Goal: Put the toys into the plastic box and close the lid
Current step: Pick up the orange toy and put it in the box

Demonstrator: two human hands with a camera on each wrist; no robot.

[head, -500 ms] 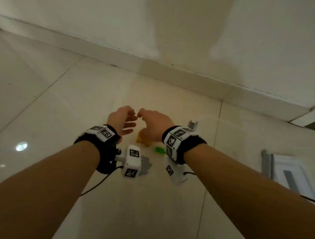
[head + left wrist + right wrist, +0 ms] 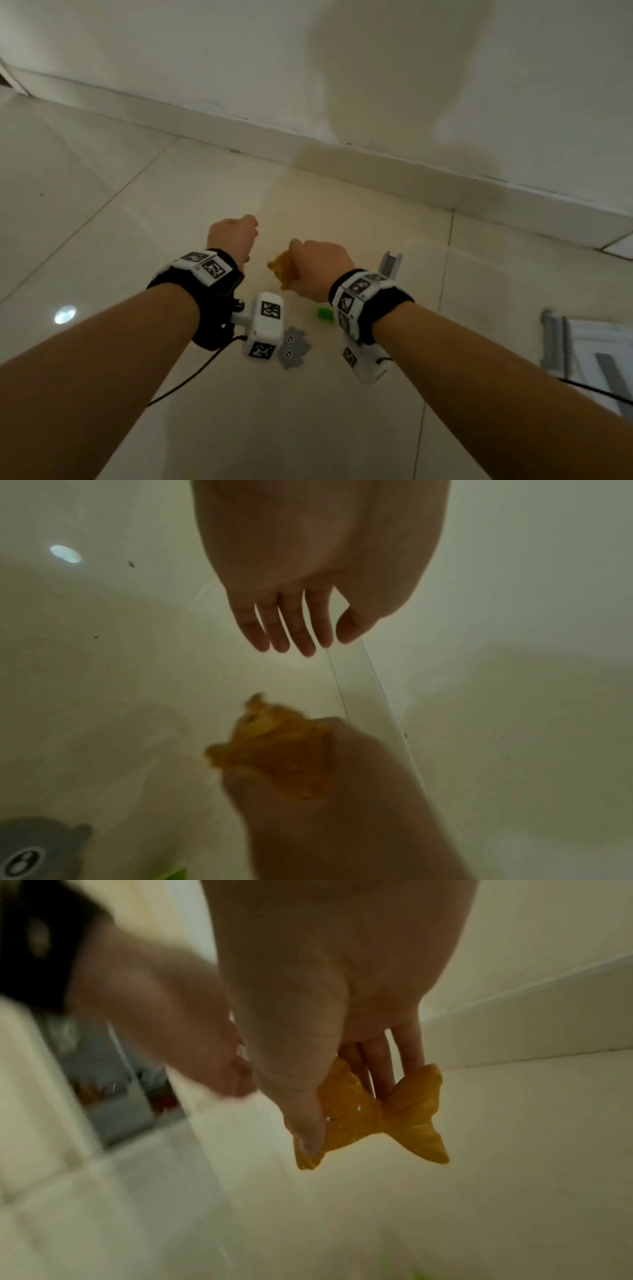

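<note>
My right hand grips an orange fish toy above the floor. In the right wrist view the thumb lies on the fish, the fingers are behind it, and its tail fin sticks out. My left hand hovers to the left, holding nothing; the left wrist view shows its fingers hanging straight. A small green toy and a grey toy with eyes lie on the floor beneath my wrists. The plastic box sits at the right edge, cut off by the frame.
A grey upright plastic piece stands on the tiles behind my right wrist. The wall and skirting run across just beyond the hands. Bare tile floor lies to the left.
The hands were close together over the orange fish; now they have parted. My right hand has taken hold of the fish and the left has drawn away to the left.
</note>
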